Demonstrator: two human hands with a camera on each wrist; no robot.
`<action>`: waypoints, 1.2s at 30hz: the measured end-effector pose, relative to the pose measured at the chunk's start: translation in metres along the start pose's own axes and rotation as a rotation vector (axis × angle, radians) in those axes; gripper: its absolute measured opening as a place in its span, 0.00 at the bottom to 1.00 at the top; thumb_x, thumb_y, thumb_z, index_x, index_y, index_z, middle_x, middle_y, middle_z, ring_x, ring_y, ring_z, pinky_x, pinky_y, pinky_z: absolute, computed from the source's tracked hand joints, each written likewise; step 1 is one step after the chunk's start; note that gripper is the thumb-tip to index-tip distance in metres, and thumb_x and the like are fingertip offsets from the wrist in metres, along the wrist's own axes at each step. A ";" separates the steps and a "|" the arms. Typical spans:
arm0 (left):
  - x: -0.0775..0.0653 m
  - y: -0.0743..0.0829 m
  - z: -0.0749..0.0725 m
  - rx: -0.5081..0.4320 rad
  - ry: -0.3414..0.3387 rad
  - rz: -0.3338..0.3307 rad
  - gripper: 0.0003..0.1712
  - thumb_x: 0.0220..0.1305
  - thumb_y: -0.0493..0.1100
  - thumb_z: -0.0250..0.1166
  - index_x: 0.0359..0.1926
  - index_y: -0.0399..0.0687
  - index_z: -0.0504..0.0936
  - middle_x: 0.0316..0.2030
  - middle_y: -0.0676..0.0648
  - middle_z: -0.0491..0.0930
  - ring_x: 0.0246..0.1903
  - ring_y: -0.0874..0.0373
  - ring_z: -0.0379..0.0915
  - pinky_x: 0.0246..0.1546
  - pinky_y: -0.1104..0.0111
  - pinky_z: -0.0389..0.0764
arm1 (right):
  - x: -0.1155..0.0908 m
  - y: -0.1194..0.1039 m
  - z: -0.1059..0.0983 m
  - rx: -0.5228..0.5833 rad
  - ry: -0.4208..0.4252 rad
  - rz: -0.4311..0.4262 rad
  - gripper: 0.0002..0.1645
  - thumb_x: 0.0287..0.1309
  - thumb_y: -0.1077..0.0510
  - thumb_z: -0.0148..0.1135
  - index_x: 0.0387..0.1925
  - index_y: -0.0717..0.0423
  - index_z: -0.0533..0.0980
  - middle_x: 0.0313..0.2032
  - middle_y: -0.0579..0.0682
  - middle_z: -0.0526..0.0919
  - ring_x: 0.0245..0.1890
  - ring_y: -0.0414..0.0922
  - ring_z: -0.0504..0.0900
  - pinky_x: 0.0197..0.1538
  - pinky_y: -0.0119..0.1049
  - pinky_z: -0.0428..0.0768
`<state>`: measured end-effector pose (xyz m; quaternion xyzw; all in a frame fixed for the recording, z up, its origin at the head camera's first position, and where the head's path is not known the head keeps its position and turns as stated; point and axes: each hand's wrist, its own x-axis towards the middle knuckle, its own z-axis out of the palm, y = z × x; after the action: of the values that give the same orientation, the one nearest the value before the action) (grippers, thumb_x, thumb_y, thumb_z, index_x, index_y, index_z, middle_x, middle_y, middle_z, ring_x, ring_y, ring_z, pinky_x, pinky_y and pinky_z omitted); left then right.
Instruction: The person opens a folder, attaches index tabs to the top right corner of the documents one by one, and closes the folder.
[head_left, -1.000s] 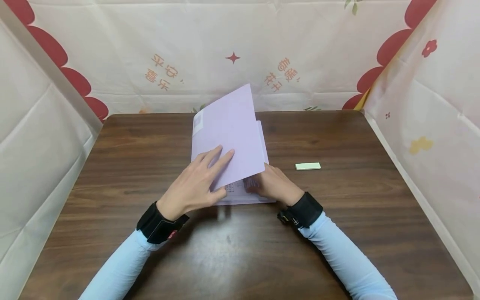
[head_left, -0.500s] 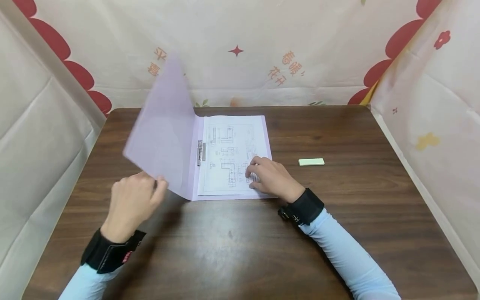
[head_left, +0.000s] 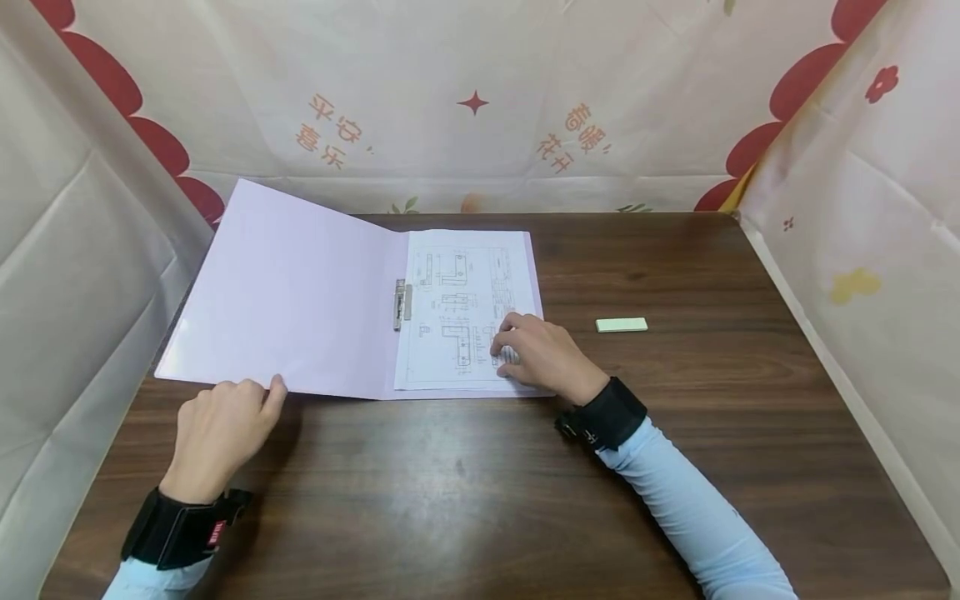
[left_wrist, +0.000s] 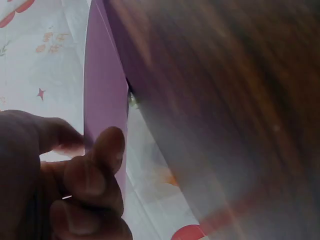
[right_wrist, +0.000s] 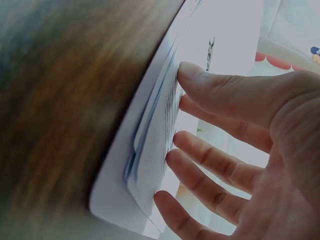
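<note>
Facing a white cloth backdrop [head_left: 420, 50] printed with red scallops, orange characters and small flowers, beyond and to either side of an opened pale lilac folder [head_left: 292, 292]. Working at a dark brown wood-grain table [head_left: 450, 500], spread beneath the folder and out past its near edge. Having the folder opened wide on the far half of that table, with its right leaf lying flat and its left cover tilted up off the wood. Showing on the right leaf a thin stack of white paper sheets [head_left: 476, 308], printed with line drawings of L-shaped parts. Reaching in with light blue sleeves [head_left: 697, 508] from the folder's near side. Pinching the cover's near edge with the left hand [head_left: 222, 425], between thumb and curled fingers. Resting the fingertips of the right hand [head_left: 543, 354] on the sheets by the folder's near right corner, loosely bent, spread apart and with hold of nothing. Wearing a black band [head_left: 176, 529] round each wrist, nearer than the folder. Carrying a silver metal clip [head_left: 400, 306] beside the folder's fold, at the sheets' left edge. Including a slim pale green rectangular bar [head_left: 622, 324] on the table to the right of the folder, apart from it and from the right hand.
</note>
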<state>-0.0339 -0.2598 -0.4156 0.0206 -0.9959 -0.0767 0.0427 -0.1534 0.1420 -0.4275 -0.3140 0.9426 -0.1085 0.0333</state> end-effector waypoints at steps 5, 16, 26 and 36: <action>0.000 -0.007 0.001 0.000 -0.065 -0.031 0.36 0.79 0.55 0.50 0.10 0.49 0.62 0.12 0.52 0.55 0.13 0.57 0.53 0.14 0.67 0.52 | 0.001 0.000 0.001 0.012 -0.007 0.009 0.14 0.54 0.53 0.79 0.44 0.47 0.89 0.48 0.48 0.83 0.46 0.47 0.79 0.41 0.41 0.80; 0.016 -0.004 0.005 0.022 -0.163 0.005 0.29 0.74 0.48 0.61 0.13 0.45 0.73 0.12 0.49 0.61 0.14 0.53 0.61 0.16 0.65 0.60 | 0.001 0.001 0.001 0.012 -0.017 0.001 0.15 0.55 0.51 0.79 0.44 0.47 0.88 0.49 0.49 0.83 0.45 0.48 0.78 0.41 0.41 0.79; 0.032 0.028 -0.004 0.030 -0.020 0.117 0.30 0.71 0.42 0.60 0.09 0.48 0.67 0.10 0.51 0.56 0.11 0.55 0.56 0.12 0.67 0.56 | 0.000 0.000 0.001 0.029 -0.035 0.017 0.15 0.55 0.51 0.79 0.45 0.46 0.87 0.50 0.48 0.83 0.46 0.48 0.78 0.43 0.41 0.79; 0.051 0.068 -0.010 0.010 0.069 0.193 0.23 0.71 0.46 0.63 0.17 0.43 0.77 0.09 0.50 0.62 0.11 0.54 0.59 0.12 0.67 0.57 | 0.000 -0.002 -0.001 0.016 -0.031 0.008 0.16 0.55 0.52 0.79 0.46 0.47 0.87 0.50 0.48 0.83 0.46 0.47 0.78 0.44 0.41 0.80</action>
<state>-0.0856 -0.1970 -0.3907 -0.0725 -0.9916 -0.0664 0.0840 -0.1521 0.1411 -0.4258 -0.3117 0.9423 -0.1110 0.0506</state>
